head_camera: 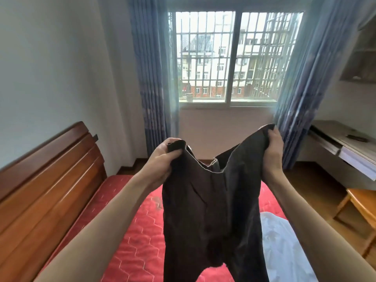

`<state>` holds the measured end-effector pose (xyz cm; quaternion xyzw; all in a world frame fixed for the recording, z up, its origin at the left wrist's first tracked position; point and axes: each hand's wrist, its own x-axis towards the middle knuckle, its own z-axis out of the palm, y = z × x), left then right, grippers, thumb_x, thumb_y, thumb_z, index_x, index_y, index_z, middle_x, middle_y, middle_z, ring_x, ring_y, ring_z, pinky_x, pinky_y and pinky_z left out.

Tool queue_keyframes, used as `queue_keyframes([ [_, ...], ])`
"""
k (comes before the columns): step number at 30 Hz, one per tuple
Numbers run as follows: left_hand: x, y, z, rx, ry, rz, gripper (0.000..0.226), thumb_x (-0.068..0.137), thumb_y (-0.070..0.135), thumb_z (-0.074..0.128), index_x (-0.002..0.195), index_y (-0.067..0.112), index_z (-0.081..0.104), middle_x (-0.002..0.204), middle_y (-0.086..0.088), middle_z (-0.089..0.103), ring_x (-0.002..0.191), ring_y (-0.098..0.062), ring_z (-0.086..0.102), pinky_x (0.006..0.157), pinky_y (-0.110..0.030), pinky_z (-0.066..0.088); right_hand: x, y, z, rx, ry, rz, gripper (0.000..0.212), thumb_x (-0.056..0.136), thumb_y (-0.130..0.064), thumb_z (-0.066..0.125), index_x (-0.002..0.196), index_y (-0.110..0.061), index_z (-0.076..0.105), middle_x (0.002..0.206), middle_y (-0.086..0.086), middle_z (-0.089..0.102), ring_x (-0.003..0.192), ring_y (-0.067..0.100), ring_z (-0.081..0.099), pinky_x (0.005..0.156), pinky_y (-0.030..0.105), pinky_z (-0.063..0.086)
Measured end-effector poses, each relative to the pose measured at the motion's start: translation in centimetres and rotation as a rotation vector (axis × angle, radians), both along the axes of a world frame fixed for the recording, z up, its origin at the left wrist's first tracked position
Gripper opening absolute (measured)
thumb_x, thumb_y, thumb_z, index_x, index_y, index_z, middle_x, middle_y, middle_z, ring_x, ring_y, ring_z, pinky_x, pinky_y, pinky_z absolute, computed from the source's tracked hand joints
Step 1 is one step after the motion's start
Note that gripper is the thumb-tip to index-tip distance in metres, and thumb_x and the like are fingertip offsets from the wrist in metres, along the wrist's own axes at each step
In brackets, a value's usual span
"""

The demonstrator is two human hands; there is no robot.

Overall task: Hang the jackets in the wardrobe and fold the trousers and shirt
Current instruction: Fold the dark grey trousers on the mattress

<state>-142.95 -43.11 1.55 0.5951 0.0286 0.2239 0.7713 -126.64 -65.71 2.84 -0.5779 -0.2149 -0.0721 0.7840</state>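
Head view: we see a red bed (132,231) filling the lower frame, its wooden headboard (46,180) at left, and a barred window (236,58) at top centre. Dark trousers (211,210) hang mid-frame above the bed, held up by the waistband. Our left hand (162,157) grips one waistband corner with curled fingers; our right hand (272,151) pinches the other, higher. A white garment (280,241) lies lower right. We can read no writing.

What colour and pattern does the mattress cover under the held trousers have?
The quilted mattress cover is bright red with a stitched hexagon pattern, seen in the head view.
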Motion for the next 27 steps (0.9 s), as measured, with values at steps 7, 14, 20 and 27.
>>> queue_keyframes([
  [7,1.7,-4.6,0.7,0.192,-0.023,-0.072,0.019,0.097,0.008,0.071,0.114,0.008,0.078,0.117,-0.017,0.076,0.109,-0.024,0.072,0.096,-0.036,0.058,-2.7,2.8,-0.1,-0.006,0.273,0.518,0.018,0.102,-0.015,0.048,0.091,-0.011,0.061,0.078,-0.001,0.069,0.071,0.008,0.066,0.068,0.019,0.053],
  [14,2.9,-5.9,1.1,0.203,0.005,-0.031,0.022,0.092,0.009,0.077,0.114,0.008,0.08,0.137,-0.007,0.066,0.125,-0.024,0.066,0.11,-0.039,0.052,-3.9,2.3,0.5,-0.018,0.244,0.699,0.021,0.1,-0.019,0.049,0.116,-0.007,0.055,0.092,0.003,0.06,0.086,0.012,0.055,0.081,0.023,0.047],
  [20,2.8,-6.1,0.9,0.125,0.011,-0.081,0.016,0.097,0.009,0.071,0.11,0.002,0.074,0.112,-0.016,0.076,0.102,-0.024,0.073,0.095,-0.036,0.06,-4.2,1.9,0.1,0.073,0.245,0.591,0.017,0.097,-0.023,0.059,0.097,-0.008,0.065,0.093,0.007,0.066,0.088,0.02,0.065,0.088,0.03,0.053],
  [27,2.1,-7.2,1.1,0.194,-0.001,-0.181,0.021,0.101,0.009,0.066,0.12,0.003,0.071,0.119,-0.018,0.074,0.109,-0.019,0.07,0.099,-0.031,0.058,-5.3,1.3,1.1,-0.024,0.258,0.723,0.037,0.099,-0.016,0.053,0.066,-0.02,0.07,0.063,-0.007,0.063,0.059,0.004,0.061,0.063,0.019,0.051],
])
